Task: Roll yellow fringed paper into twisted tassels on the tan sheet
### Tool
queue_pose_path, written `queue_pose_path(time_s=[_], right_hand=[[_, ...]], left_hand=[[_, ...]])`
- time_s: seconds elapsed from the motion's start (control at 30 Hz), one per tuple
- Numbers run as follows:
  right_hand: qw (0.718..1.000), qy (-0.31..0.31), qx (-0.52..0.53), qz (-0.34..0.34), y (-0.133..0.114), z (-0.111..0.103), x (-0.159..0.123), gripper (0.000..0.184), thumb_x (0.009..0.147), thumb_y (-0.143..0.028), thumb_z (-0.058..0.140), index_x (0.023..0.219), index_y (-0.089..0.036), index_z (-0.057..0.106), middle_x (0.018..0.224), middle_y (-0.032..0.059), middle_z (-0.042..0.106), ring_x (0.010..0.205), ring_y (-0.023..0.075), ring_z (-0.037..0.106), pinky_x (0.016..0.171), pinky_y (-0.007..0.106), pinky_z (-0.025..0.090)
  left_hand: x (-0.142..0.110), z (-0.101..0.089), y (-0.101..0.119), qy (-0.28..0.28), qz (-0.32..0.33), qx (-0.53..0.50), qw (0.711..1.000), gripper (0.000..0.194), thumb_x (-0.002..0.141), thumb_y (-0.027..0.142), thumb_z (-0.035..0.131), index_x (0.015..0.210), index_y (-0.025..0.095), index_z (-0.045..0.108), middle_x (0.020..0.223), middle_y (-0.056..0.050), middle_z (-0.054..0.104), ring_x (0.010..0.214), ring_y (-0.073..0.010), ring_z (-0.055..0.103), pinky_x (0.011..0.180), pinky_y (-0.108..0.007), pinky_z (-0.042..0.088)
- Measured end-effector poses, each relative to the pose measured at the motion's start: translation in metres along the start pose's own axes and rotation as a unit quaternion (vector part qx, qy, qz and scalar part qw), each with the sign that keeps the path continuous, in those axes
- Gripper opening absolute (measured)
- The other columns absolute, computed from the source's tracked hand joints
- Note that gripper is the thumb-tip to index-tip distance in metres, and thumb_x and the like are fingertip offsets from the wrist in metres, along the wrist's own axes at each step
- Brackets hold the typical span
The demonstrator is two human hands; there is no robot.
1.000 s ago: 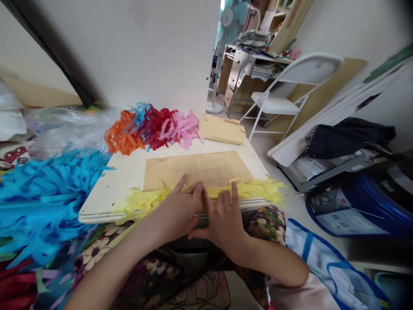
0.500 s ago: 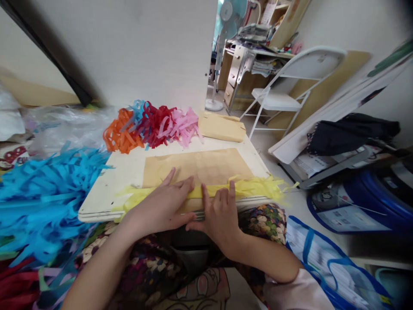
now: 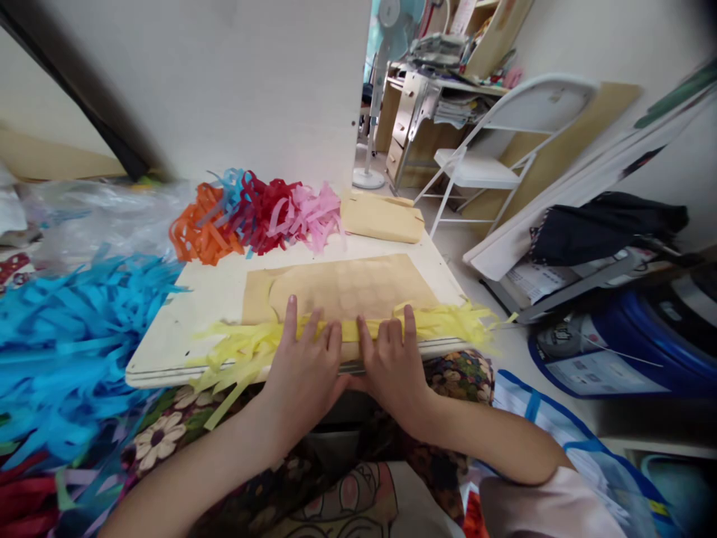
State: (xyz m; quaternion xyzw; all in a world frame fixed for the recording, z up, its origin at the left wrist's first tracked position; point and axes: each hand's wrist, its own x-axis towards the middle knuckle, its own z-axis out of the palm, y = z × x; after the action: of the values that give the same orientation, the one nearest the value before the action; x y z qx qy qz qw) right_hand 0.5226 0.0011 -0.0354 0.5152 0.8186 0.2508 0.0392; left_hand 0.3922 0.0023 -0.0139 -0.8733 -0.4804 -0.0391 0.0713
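A strip of yellow fringed paper (image 3: pixel 442 323) lies along the near edge of a small white tabletop (image 3: pixel 168 329), its cut ends spreading out at both sides. Under and behind it is a flat sheet of brown paper (image 3: pixel 336 284) with faint round marks. My left hand (image 3: pixel 305 366) rests its fingertips on the middle of the strip, fingers apart. Close beside it, my right hand (image 3: pixel 395 366) presses on the same strip, index and little fingers stretched and the middle ones bent. The thumbs meet low at the table edge, partly hidden.
Orange (image 3: pixel 205 228), red (image 3: pixel 269 213) and pink paper fringes (image 3: pixel 311 213) lie at the table's back, beside a folded brown paper packet (image 3: pixel 384 217). A big blue fringe pile (image 3: pixel 72 329) is at left. A white folding chair (image 3: pixel 482 168) and a blue bin (image 3: pixel 632 344) stand right.
My left hand has turned more upright and drawn back from the brown sheet, its fingers now on the strip next to my right hand. More of the strip's left end shows.
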Motion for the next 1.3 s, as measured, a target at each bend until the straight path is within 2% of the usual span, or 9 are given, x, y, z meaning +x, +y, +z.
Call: queue_pose_path(time_s=[0.33, 0.47, 0.57, 0.7, 0.83, 0.97, 1.07, 1.17, 1.3], right_hand=[[0.998, 0.057, -0.012, 0.037, 0.030, 0.018, -0.017, 0.069, 0.066, -0.060, 0.046, 0.111, -0.007, 0.049, 0.122, 0.0197, 0.038, 0.112, 0.0306, 0.027, 0.094, 0.057, 0.003], [0.997, 0.066, 0.004, 0.033, 0.036, 0.023, -0.020, 0.069, 0.064, -0.058, 0.049, 0.111, -0.008, 0.048, 0.129, 0.0182, 0.029, 0.119, 0.0314, 0.016, 0.093, 0.058, 0.003], [0.997, 0.077, -0.001, 0.025, 0.034, 0.025, -0.020, 0.063, 0.068, -0.051, 0.050, 0.112, -0.006, 0.047, 0.131, 0.0167, 0.024, 0.122, 0.0308, 0.010, 0.095, 0.056, 0.002], [0.996, 0.087, 0.014, 0.034, 0.033, 0.027, -0.020, 0.059, 0.069, -0.049, 0.050, 0.110, -0.008, 0.049, 0.131, 0.0170, 0.025, 0.121, 0.0311, 0.013, 0.094, 0.056, -0.001], [0.995, 0.078, 0.050, 0.040, 0.039, 0.028, -0.020, 0.067, 0.065, -0.060, 0.049, 0.109, -0.010, 0.049, 0.129, 0.0171, 0.028, 0.120, 0.0309, 0.015, 0.093, 0.058, -0.002], [0.993, 0.064, 0.094, 0.024, 0.046, 0.027, -0.020, 0.074, 0.060, -0.066, 0.047, 0.109, -0.011, 0.049, 0.128, 0.0148, 0.032, 0.118, 0.0309, 0.019, 0.092, 0.060, 0.001], [0.989, 0.061, 0.137, 0.011, 0.052, 0.027, -0.021, 0.076, 0.058, -0.069, 0.046, 0.109, -0.012, 0.049, 0.127, 0.0146, 0.034, 0.117, 0.0315, 0.021, 0.091, 0.060, 0.003], [0.984, 0.055, 0.167, 0.006, 0.056, 0.028, -0.022, 0.073, 0.061, -0.067, 0.045, 0.109, -0.013, 0.049, 0.126, 0.0151, 0.035, 0.117, 0.0313, 0.022, 0.091, 0.060, 0.006], [0.980, 0.065, 0.186, -0.002, 0.059, 0.026, -0.022, 0.059, 0.068, -0.057, 0.048, 0.107, -0.013, 0.049, 0.126, 0.0145, 0.034, 0.117, 0.0296, 0.023, 0.092, 0.059, 0.010]], left_hand=[[0.000, 0.006, 0.008, 0.037, 0.000, 0.023, 0.999, 0.062, 0.063, 0.043, 0.056, 0.103, -0.004, 0.052, 0.100, -0.024, 0.056, 0.104, -0.0304, 0.045, 0.101, -0.052, 0.010], [0.006, 0.010, 0.014, 0.076, -0.008, 0.019, 0.997, 0.071, 0.064, 0.060, 0.044, 0.100, 0.000, 0.054, 0.094, -0.022, 0.057, 0.098, -0.0331, 0.046, 0.093, -0.063, -0.001], [0.014, 0.021, 0.019, 0.145, -0.003, 0.029, 0.989, 0.075, 0.066, 0.065, 0.032, 0.111, 0.007, 0.047, 0.112, -0.021, 0.049, 0.107, -0.0335, 0.039, 0.086, -0.067, -0.011], [0.018, 0.032, 0.017, 0.159, 0.058, 0.025, 0.985, 0.077, 0.065, 0.069, 0.023, 0.116, 0.015, 0.042, 0.130, -0.009, 0.032, 0.121, -0.0280, 0.021, 0.090, -0.062, -0.014], [0.010, 0.026, 0.007, 0.136, 0.037, 0.024, 0.990, 0.073, 0.066, 0.067, 0.027, 0.109, 0.013, 0.049, 0.128, -0.008, 0.037, 0.120, -0.0270, 0.024, 0.093, -0.059, -0.013], [0.005, 0.018, 0.005, 0.168, 0.018, 0.029, 0.985, 0.052, 0.074, 0.054, 0.035, 0.098, 0.013, 0.056, 0.124, -0.009, 0.042, 0.115, -0.0255, 0.033, 0.095, -0.057, -0.012], [0.010, 0.019, 0.005, 0.219, 0.040, 0.030, 0.974, 0.031, 0.079, 0.039, 0.040, 0.096, 0.019, 0.056, 0.114, -0.003, 0.052, 0.108, -0.0218, 0.041, 0.096, -0.057, -0.007], [0.015, 0.023, 0.004, 0.226, 0.069, 0.016, 0.971, 0.019, 0.078, 0.033, 0.044, 0.080, 0.022, 0.060, 0.085, 0.002, 0.064, 0.090, -0.0188, 0.051, 0.095, -0.059, 0.003], [0.016, 0.025, 0.007, 0.218, 0.060, 0.015, 0.974, 0.017, 0.075, 0.026, 0.049, 0.062, 0.019, 0.057, 0.060, 0.004, 0.059, 0.074, -0.0164, 0.052, 0.090, -0.055, 0.020]])
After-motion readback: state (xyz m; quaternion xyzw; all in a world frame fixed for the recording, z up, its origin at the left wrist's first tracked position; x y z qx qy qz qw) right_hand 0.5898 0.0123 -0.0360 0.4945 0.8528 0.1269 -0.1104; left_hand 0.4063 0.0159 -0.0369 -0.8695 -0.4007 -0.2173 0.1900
